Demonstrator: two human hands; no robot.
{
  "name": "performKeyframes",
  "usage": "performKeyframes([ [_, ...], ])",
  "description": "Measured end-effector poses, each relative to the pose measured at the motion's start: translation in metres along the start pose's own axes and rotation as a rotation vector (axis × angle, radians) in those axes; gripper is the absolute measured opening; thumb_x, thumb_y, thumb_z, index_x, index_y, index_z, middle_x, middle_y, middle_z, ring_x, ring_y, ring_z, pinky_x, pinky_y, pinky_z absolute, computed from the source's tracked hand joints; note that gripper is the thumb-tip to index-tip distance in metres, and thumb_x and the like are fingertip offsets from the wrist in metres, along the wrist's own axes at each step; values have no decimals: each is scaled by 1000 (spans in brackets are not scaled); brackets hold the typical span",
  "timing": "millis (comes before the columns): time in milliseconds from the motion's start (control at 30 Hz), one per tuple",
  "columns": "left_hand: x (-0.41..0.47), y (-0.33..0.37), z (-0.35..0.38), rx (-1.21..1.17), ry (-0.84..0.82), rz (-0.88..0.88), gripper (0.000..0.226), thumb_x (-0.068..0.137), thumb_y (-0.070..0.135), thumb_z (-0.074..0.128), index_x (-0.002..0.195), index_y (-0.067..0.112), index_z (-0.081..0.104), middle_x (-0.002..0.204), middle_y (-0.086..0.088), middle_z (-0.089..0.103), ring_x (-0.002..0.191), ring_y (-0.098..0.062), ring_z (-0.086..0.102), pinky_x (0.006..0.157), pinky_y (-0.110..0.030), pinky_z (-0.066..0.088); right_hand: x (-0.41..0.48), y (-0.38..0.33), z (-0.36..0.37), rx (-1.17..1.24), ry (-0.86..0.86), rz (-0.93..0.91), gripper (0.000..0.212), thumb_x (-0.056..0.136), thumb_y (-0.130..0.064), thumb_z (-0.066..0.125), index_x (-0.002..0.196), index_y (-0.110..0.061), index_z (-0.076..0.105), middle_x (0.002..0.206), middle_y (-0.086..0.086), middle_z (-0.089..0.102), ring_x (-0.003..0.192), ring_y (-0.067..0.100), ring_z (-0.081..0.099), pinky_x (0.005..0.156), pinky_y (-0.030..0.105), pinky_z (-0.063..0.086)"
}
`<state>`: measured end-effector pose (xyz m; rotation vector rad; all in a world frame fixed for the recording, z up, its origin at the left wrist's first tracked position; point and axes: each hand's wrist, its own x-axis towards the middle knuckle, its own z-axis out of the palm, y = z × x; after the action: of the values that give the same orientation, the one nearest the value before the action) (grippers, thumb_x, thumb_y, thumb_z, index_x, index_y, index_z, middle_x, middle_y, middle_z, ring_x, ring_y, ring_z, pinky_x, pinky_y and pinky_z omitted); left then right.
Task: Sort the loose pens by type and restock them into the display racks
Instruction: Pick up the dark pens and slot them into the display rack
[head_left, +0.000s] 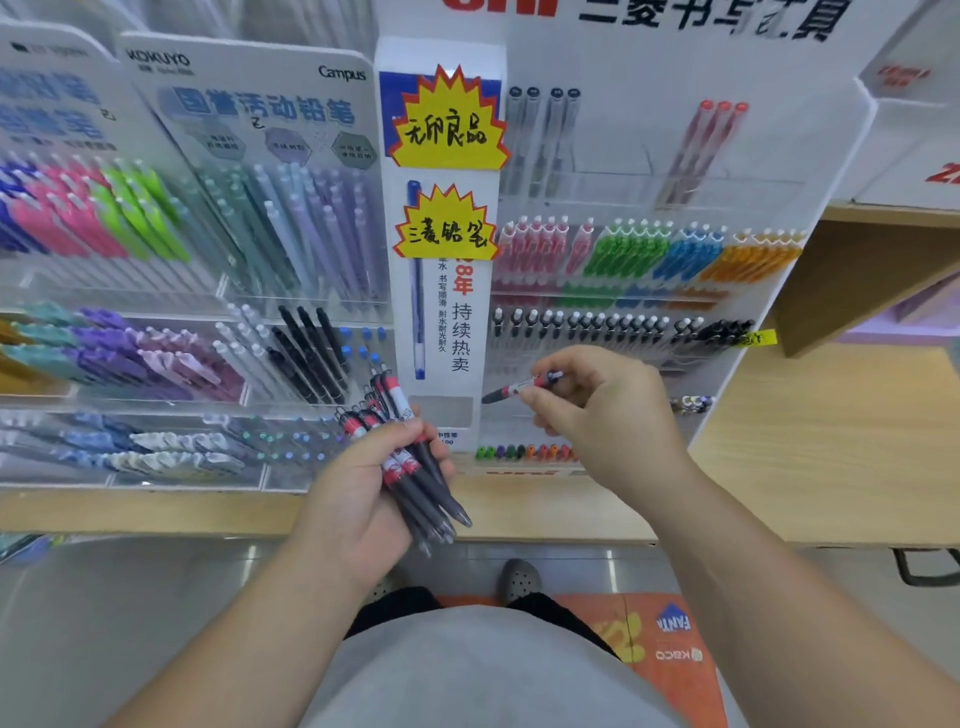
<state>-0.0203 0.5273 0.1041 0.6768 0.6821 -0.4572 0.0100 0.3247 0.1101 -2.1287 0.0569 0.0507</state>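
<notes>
A tall white sign column (457, 322) stands between two clear display racks and bears two yellow starburst labels (447, 127) with handwritten characters.

Just below the foot of that column, slightly to its left, the left hand (353, 504) is curled round a bundle of pens (415, 467). These have dark grey barrels with red and white bands. Their clip ends fan upward against the column's lower left edge, and their tips point down and to the right.

To the right of the column's base, the right hand (602, 415) pinches a single pen (511, 388) of the same kind between thumb and fingertips. The pen lies nearly level, with its dark tip pointing toward the column and its clip end tucked against the fingers. The other fingers are curled in.

The right rack (649, 171), to the right of the column, holds a tier of pink, green, blue and orange pens (634, 254). Beneath that is a row of black and white pens (597, 325), directly above the right hand. The left rack (249, 218), to the left of the column, carries a "Campus" header and tiers of pastel, black, white and bright pens; much of it is blurred.

Both racks and the column rest on a wooden shelf (571, 512), which runs below the column's foot. Lower still, straight beneath the column, are a grey shoe (519, 579) and an orange mat (665, 644) on the floor.
</notes>
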Motion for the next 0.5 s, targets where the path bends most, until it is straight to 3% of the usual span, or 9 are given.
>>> performKeyframes([
  [167, 4, 5, -1, 19, 31, -15, 29, 91, 6, 59, 66, 8, 73, 66, -7, 63, 57, -16, 63, 51, -28, 56, 10, -5, 14, -13, -104, 23, 14, 85, -18, 78, 96, -21, 68, 73, -2, 72, 64, 9, 70, 66, 35, 61],
  [300, 8, 5, 0, 28, 45, -20, 28, 94, 5, 57, 68, 7, 69, 64, -6, 63, 55, -15, 62, 50, -27, 56, 18, 0, 14, -33, -172, 22, 21, 87, -17, 76, 107, -17, 68, 77, -2, 74, 68, 10, 72, 67, 41, 62],
  [500, 12, 1, 2, 45, 46, -21, 18, 95, 8, 57, 77, 7, 61, 63, -5, 62, 56, -14, 62, 53, -24, 56, 23, 9, 16, -162, -238, -29, 25, 86, -22, 77, 110, -16, 71, 76, -5, 72, 65, 7, 70, 61, 39, 62],
])
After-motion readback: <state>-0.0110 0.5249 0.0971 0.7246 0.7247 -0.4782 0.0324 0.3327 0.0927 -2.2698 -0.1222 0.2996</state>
